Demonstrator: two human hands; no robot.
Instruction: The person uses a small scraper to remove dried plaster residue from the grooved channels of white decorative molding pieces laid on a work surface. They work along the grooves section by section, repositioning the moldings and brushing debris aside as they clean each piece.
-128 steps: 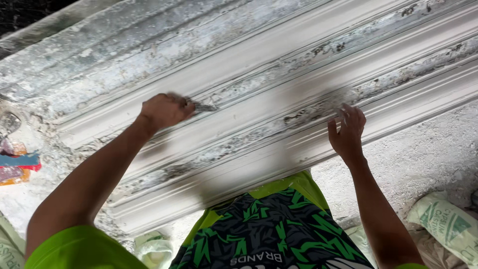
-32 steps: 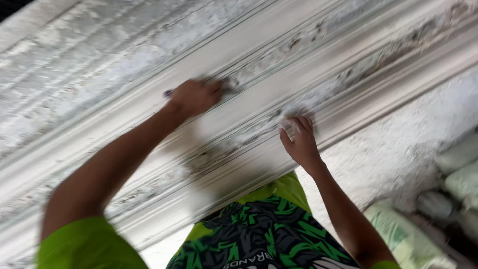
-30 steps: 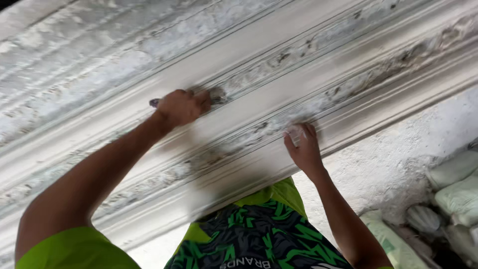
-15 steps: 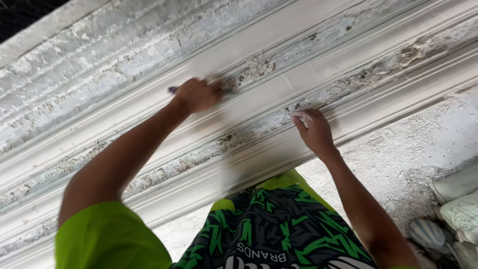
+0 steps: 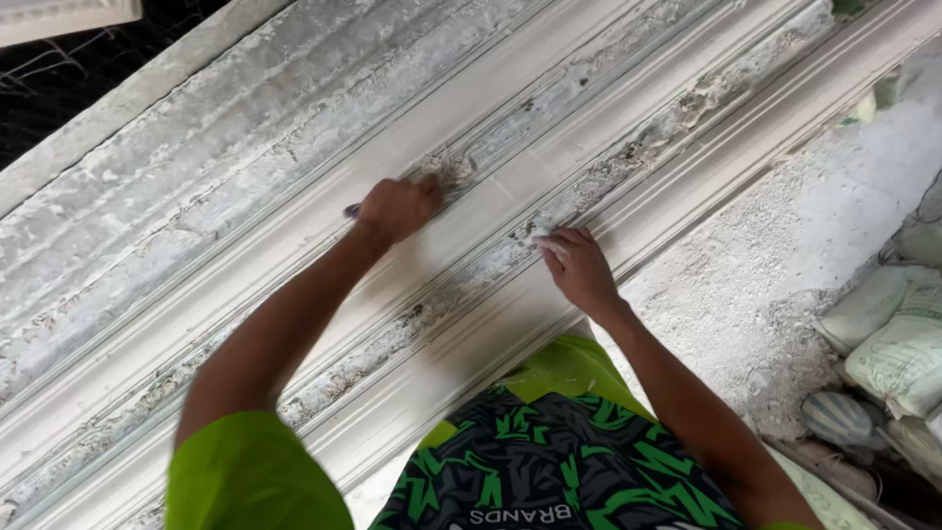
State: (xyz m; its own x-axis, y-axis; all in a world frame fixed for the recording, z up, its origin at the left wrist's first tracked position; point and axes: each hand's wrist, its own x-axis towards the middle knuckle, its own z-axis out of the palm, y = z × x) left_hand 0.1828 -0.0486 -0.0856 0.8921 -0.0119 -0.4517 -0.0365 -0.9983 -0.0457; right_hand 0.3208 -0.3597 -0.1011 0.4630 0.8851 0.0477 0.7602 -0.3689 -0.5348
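Left hand (image 5: 397,208) clenched on dark-handled scraping tool (image 5: 352,210) against long white ribbed plaster moulding (image 5: 294,245) lying diagonally ahead, right hand (image 5: 579,270) fingers together flat on it; likely stiff, brittle, best supported along length

The long white moulding (image 5: 549,167) looks like matt plaster, smooth on its ridges, rough and crumbly in its grooves. The floor (image 5: 775,265) is gritty. The sacks (image 5: 898,358) look woven.
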